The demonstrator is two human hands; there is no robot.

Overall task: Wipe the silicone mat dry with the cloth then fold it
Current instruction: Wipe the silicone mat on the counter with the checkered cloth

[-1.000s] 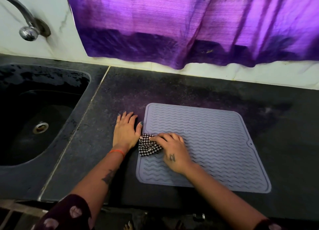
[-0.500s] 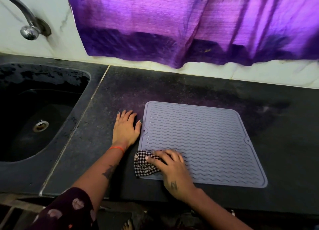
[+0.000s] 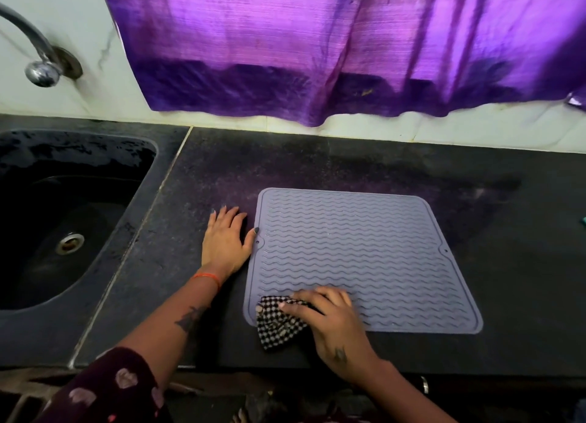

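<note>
Cloth (image 3: 279, 324) dragged to mat (image 3: 364, 257) near corner; unfolded

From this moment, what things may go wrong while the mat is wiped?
1. The cloth already hangs past the near edge of the silicone mat, so it may wipe the dark counter and perhaps carry dirt back.
2. The left hand lies flat beside the mat, only the thumb at its edge, so the right hand could drag the mat.

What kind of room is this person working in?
Most likely a home kitchen: a dark sink with a tap above it is set into a dark stone counter, where a ridged silicone mat lies flat.
</note>
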